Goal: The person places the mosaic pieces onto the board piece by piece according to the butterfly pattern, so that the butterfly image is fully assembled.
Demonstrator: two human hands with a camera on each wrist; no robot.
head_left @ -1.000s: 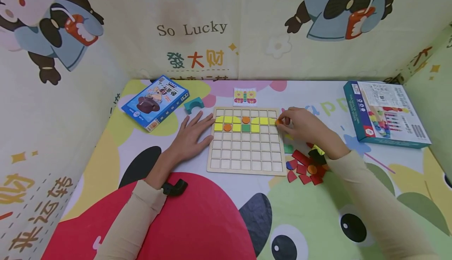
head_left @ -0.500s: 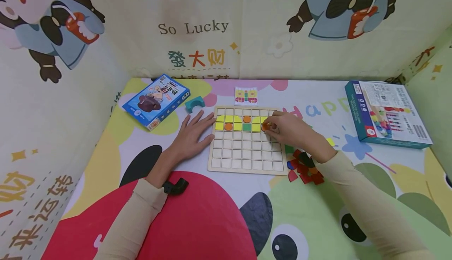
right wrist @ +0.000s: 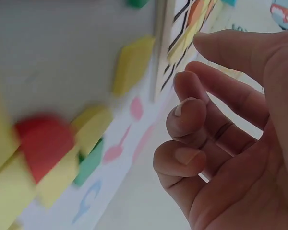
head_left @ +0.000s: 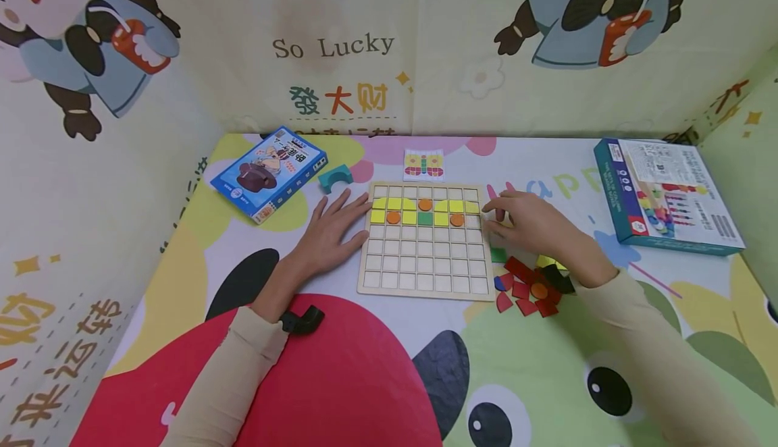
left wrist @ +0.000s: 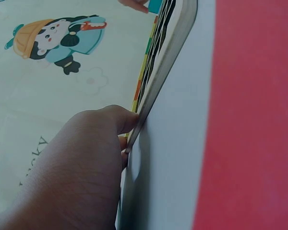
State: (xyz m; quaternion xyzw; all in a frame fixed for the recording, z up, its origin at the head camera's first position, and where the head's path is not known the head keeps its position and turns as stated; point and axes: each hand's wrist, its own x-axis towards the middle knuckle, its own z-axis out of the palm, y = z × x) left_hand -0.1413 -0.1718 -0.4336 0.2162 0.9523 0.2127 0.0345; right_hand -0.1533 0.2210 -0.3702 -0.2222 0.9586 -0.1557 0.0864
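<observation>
A square wooden grid board (head_left: 425, 265) lies on the table with yellow pieces (head_left: 442, 219), several orange discs (head_left: 456, 219) and a green square (head_left: 424, 219) in its upper rows. My left hand (head_left: 331, 236) lies flat with fingers spread, its fingertips and thumb at the board's left edge. In the left wrist view the thumb (left wrist: 122, 117) touches the board's side (left wrist: 170, 57). By the board's upper right edge hovers my right hand (head_left: 525, 221). The right wrist view shows its fingers (right wrist: 187, 115) loosely bent, thumb apart, with nothing between them.
A pile of red pieces (head_left: 521, 290), with a few of other colours, lies right of the board below the right forearm. A butterfly pattern card (head_left: 423, 165) sits behind the board. A teal arch block (head_left: 335, 178) and blue box (head_left: 270, 173) are left, another box (head_left: 668, 197) right.
My right hand brought an orange disc leftward onto the second filled row, let it go, and drew back right past the board's edge. My left hand stayed in place.
</observation>
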